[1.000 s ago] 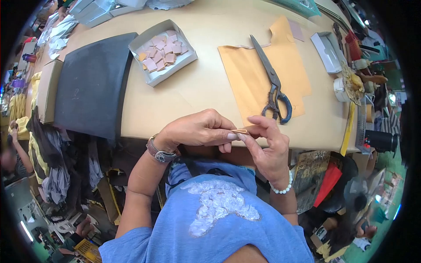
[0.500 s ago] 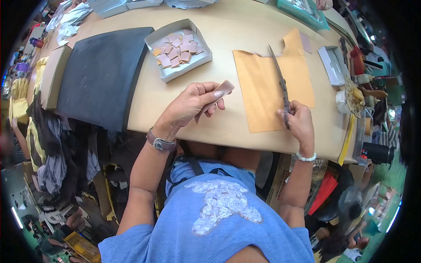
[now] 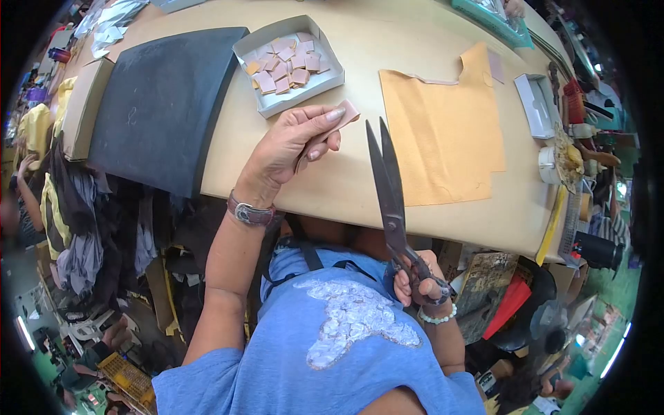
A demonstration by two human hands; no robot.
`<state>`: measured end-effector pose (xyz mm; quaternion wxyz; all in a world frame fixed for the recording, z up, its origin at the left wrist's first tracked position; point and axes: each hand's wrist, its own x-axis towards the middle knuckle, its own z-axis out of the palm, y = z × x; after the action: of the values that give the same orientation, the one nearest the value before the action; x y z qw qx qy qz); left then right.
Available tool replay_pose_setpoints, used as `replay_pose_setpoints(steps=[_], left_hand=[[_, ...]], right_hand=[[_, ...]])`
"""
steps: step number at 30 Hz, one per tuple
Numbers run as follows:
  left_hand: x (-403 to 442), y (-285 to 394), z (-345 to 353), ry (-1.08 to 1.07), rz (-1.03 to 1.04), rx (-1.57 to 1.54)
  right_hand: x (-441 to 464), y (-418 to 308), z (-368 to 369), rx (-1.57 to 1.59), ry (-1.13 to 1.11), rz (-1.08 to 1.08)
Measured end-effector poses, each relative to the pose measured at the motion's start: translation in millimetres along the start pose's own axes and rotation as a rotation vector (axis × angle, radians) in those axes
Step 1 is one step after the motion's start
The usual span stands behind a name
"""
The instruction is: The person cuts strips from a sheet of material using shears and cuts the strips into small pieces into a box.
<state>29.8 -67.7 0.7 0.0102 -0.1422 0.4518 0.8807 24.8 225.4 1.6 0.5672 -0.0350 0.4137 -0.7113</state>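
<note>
A folded pinkish strip (image 3: 347, 115) is pinched between the thumb and fingers of my left hand (image 3: 297, 142), just below the white box (image 3: 264, 105) of small pink and orange pieces (image 3: 282, 69). My right hand (image 3: 423, 278) grips the handles of large dark scissors (image 3: 391, 207) near my lap. Their blades point up and stand slightly apart, with nothing between them. To the right of the blades, an orange sheet (image 3: 443, 138) with a cut-out upper edge lies flat on the table.
A black board (image 3: 162, 104) lies on the table's left side beside a cardboard box (image 3: 84, 111). On the right are a small open white box (image 3: 538, 104), a white cup (image 3: 548, 164) and a yellow strip (image 3: 551, 225). A co-worker's arm (image 3: 29, 194) shows far left.
My right hand took hold of the scissors on the orange sheet and brought them down toward my lap, blades now parted. My left hand moved up and left with the strip, now held alone.
</note>
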Motion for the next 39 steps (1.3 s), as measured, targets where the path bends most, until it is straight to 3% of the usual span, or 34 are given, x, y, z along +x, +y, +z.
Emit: replay_pose_setpoints(steps=[19, 28, 31, 39], left_hand=[[-8, 14, 5, -0.071, -0.054, 0.217], [-11, 24, 1, -0.057, -0.047, 0.353], [-12, 22, -4, -0.045, -0.047, 0.354], [-14, 22, 7, 0.059, 0.022, 0.372]], right_hand=[[11, 2, 12, 0.136, -0.060, -0.001], [13, 1, 20, -0.065, 0.023, 0.057], [13, 0, 20, -0.108, 0.131, -0.011], [23, 18, 11, -0.569, 0.204, -0.140]])
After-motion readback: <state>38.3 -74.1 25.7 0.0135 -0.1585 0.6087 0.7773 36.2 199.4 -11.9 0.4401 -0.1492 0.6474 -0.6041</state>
